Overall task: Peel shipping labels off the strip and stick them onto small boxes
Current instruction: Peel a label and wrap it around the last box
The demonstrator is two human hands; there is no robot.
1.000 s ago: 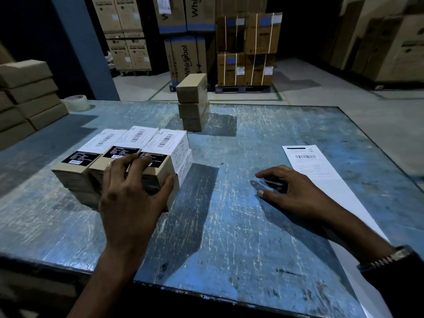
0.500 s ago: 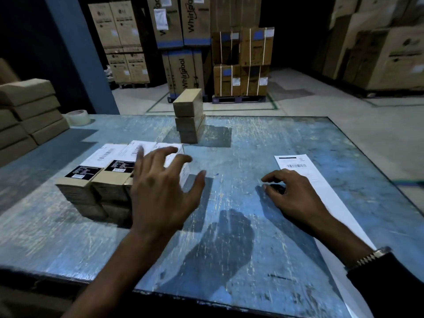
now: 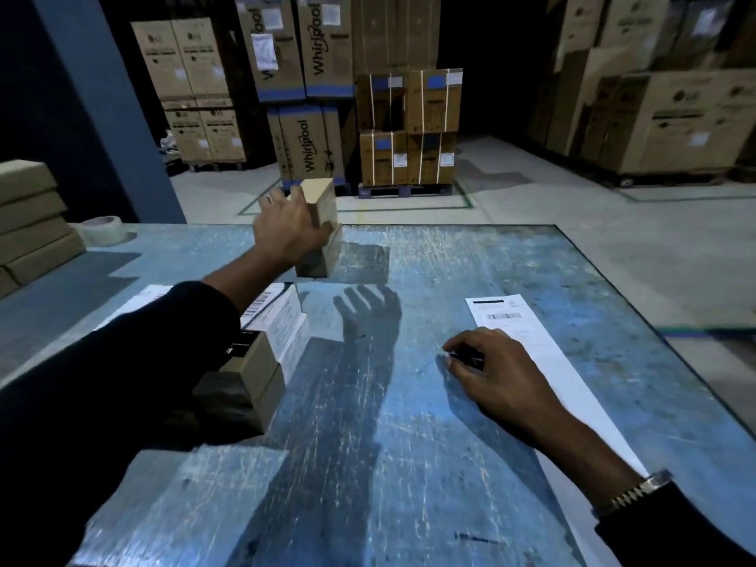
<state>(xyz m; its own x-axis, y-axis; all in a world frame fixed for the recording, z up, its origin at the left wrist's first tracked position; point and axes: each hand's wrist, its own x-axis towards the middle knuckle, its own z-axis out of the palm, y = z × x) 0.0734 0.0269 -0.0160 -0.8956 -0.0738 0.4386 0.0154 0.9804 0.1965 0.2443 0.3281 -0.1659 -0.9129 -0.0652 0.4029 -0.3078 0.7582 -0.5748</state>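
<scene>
The right hand (image 3: pixel 497 372) rests on the near right of the blue desk (image 3: pixel 409 444) just as it did a second ago, fingers loosely curled with the tips down at the left edge of the white label strip (image 3: pixel 532 345), its grip released and holding nothing plainly visible; a metal watch (image 3: pixel 632 493) sits on that wrist. One printed label shows at the strip's far end. The left arm, in a dark sleeve (image 3: pixel 122 382), has moved: a second ago that hand lay on the labelled boxes (image 3: pixel 266 349) at the near left, and now it stretches over them, hiding most of that group, so their count cannot be told here, though three tops showed earlier. Farther out, the left hand (image 3: pixel 288 231) has reached the plain box stack (image 3: pixel 323 223) at mid-desk and its grip wraps the top box (image 3: pixel 321 196), thumb on the right face; blur hides how many boxes lie beneath. At the far left edge sit one tape roll (image 3: pixel 104 230) and a pile of flat cartons (image 3: pixel 32 227), four visible. Beyond the desk, large cartons (image 3: pixel 311 104) stand on the warehouse floor.
</scene>
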